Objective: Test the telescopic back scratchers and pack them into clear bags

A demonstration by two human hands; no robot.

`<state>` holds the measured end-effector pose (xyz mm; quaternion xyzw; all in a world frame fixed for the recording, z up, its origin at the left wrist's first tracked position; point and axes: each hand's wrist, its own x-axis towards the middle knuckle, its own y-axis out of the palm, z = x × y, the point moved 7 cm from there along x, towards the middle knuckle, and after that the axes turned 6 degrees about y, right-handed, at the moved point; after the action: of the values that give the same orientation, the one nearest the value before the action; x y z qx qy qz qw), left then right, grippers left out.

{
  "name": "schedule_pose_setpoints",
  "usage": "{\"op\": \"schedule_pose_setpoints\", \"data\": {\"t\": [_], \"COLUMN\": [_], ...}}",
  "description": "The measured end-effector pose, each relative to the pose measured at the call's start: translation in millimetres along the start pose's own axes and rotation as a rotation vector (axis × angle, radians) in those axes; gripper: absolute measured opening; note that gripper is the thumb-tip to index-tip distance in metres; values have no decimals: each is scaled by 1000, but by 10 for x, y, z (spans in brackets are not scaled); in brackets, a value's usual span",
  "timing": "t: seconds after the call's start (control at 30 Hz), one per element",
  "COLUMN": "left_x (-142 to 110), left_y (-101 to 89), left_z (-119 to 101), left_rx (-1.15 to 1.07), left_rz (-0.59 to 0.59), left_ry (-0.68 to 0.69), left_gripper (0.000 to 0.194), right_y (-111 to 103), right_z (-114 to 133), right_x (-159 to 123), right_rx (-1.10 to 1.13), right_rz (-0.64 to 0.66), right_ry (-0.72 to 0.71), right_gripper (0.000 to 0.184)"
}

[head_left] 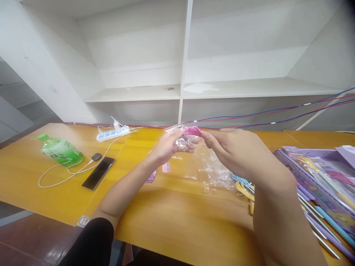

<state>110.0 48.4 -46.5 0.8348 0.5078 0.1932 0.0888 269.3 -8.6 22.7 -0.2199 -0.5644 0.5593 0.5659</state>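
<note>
My left hand (168,143) is closed around a clear plastic bag (183,143) above the middle of the table. Thumb and fingers of my right hand (235,149) pinch a small bright pink bundle (193,131), apparently looped cord, at the bag's right side. Whether the bundle is partly inside the bag I cannot tell. Below the hands, several clear plastic bags (212,171) lie flat on the table. Small pink and purple printed cards (165,167) are beside my left forearm. A blue cord bundle (240,180) and a yellow one (245,192) show partly behind my right wrist.
On the right, a purple box (288,162) holds bagged items, with several coloured and metal sticks (318,218) before it. A green bottle (62,150), black phone (98,173), cable and power strip (113,133) occupy the left. White shelving (138,94) rises behind the table.
</note>
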Motion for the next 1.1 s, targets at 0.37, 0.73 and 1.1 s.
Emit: {"op": "schedule_pose_setpoints", "data": {"t": [0.37,0.73,1.1], "left_x": [-5,-48,-69], "left_y": [-168,-196,-179], "left_z": [-225,-421,-458], "left_rx": [27,12,30], "left_rz": [-177,-173,-196], "left_ry": [186,248,271], "left_gripper": [32,28,37], "right_y": [21,136,222], "right_z": [107,16,194], "right_x": [54,100,117], "right_rx": [-28,-155,-476], "right_rz": [-119,-235,-425], "right_ry": [-124,-64,-159], "right_gripper": [57,48,27]}}
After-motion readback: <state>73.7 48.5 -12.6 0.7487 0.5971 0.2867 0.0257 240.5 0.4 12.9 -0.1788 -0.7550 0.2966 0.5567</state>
